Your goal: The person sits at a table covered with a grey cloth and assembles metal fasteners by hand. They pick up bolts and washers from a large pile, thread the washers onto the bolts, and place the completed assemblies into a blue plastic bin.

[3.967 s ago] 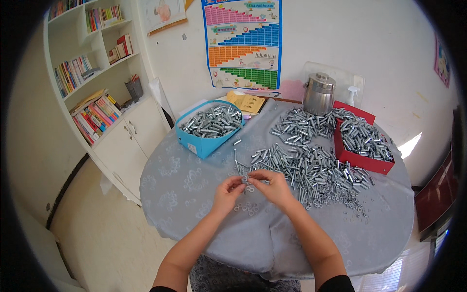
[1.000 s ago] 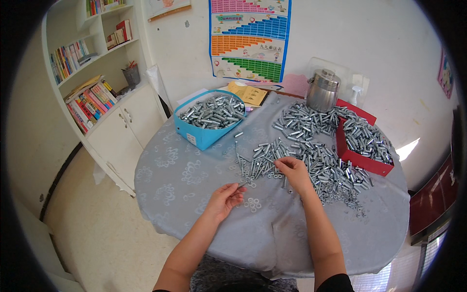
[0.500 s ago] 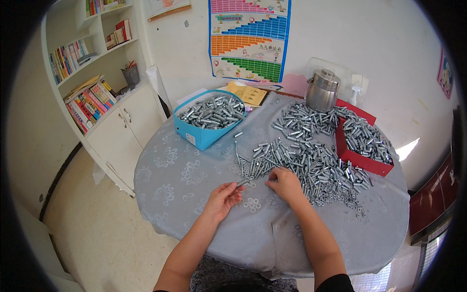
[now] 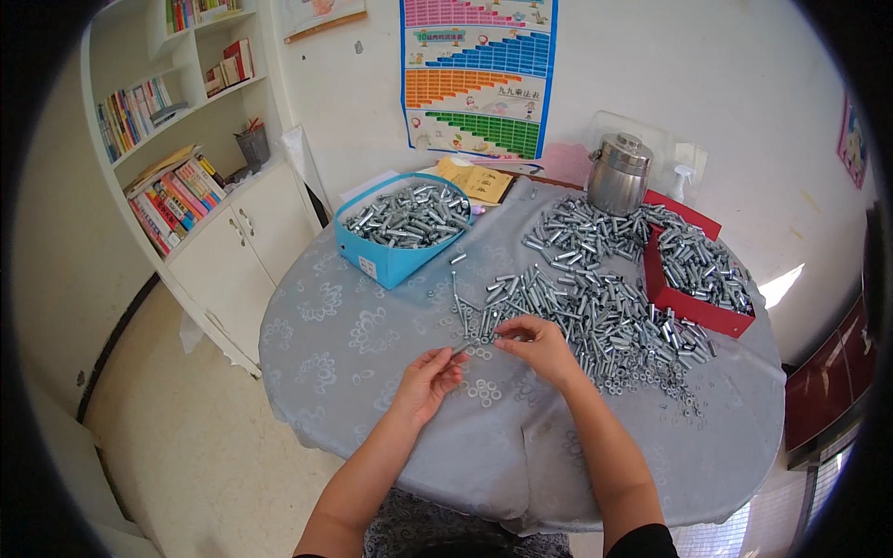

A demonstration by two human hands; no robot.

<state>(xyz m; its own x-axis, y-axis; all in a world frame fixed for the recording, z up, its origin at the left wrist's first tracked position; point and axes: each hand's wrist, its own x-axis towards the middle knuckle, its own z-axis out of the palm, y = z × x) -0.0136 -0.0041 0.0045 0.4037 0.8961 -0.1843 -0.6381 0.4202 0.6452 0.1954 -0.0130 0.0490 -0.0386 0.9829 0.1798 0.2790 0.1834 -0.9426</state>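
Left hand (image 4: 430, 374) and right hand (image 4: 535, 344), both just in front of the loose heap of small silver metal bolts (image 4: 595, 307), together pinched one short silver bolt (image 4: 476, 345). Fingertip grip near each end would best keep it aligned.

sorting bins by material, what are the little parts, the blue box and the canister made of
Parts: metal, likely plated steel, going by their bright silver glint. Blue box: looks like folded cardboard, matte with thin flat walls. Canister: seemingly stainless steel, with a brushed grey sheen and a lid.
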